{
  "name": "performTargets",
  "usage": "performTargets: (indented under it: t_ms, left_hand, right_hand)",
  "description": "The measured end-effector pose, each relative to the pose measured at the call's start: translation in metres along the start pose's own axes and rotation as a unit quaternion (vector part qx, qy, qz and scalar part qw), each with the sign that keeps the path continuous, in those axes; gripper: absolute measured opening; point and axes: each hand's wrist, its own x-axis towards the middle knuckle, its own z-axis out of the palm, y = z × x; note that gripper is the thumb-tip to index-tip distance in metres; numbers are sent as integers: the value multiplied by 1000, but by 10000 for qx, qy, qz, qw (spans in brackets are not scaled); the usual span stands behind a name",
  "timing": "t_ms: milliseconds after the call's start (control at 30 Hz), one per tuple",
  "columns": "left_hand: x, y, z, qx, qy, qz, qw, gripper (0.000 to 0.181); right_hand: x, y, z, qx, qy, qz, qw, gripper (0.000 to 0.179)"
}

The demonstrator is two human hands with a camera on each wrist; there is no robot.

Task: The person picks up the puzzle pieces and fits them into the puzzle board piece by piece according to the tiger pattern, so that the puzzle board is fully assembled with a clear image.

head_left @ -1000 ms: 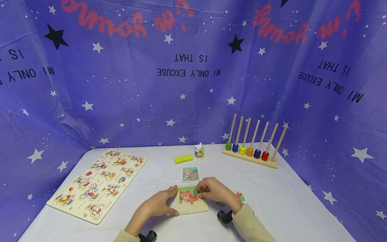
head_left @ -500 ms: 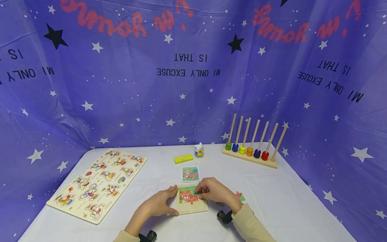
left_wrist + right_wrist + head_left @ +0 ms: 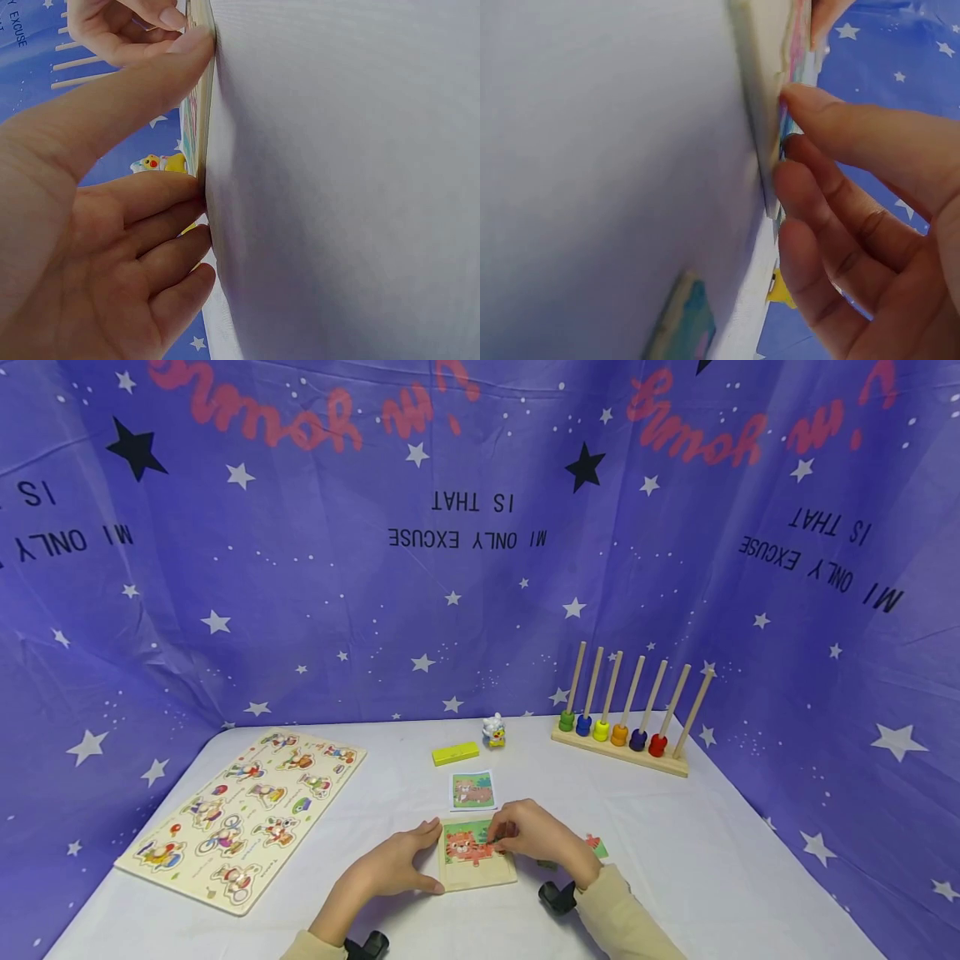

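Lying beyond tray: picture card

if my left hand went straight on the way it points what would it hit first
The wooden puzzle tray: the left hand appears to touch its left edge with thumb and fingertips, so it would likely push the tray at once, though exact contact is hard to judge.

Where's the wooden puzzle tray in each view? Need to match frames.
Head: puzzle tray lower centre, between left hand and right hand.
Left wrist: puzzle tray edge-on, upper half, left of centre.
Right wrist: puzzle tray edge-on, just right of centre, running down from the top edge.
Shared landmark: star-print backdrop.
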Motion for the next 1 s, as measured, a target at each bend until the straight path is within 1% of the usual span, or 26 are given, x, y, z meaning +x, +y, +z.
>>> performTargets:
  t_ms: [167,267,433,567,633,700,767,900,1000]
  left_hand:
    - [0,0,-1,-20,5,7,10000,91]
    - [-1,0,-1,-23,7,4,10000,91]
    - [-1,0,-1,-20,-11,-28,10000,92]
    - [-1,-1,-1,-11,-5,-31,10000,93]
    - [-1,-1,-1,-19,1,-19,10000,92]
    - [-1,-1,-1,-44,-2,-11,10000,92]
    - [-1,-1,-1,-58,-8,1,10000,92]
    - [-2,0,-1,-72,-17,10,10000,92]
    - [-2,1,-2,-75,-22,14,10000,92]
  right_hand:
    - [0,0,1,-13,-5,86,10000,6]
    - [-1,1,-2,8,-60,7,10000,6]
    - [-6,4,-13,-50,-66,-238,9997,13]
    - [-10,7,-24,3,71,-222,9997,13]
    - [-13,9,-29,42,71,-109,9999,11]
    - [-16,10,-34,99,-22,14,9999,10]
    - [-20,12,-39,194,-199,148,9995,10]
    - [-26,14,-43,376,-594,363,9969,14]
    - [-29,16,-44,461,-795,551,9942,19]
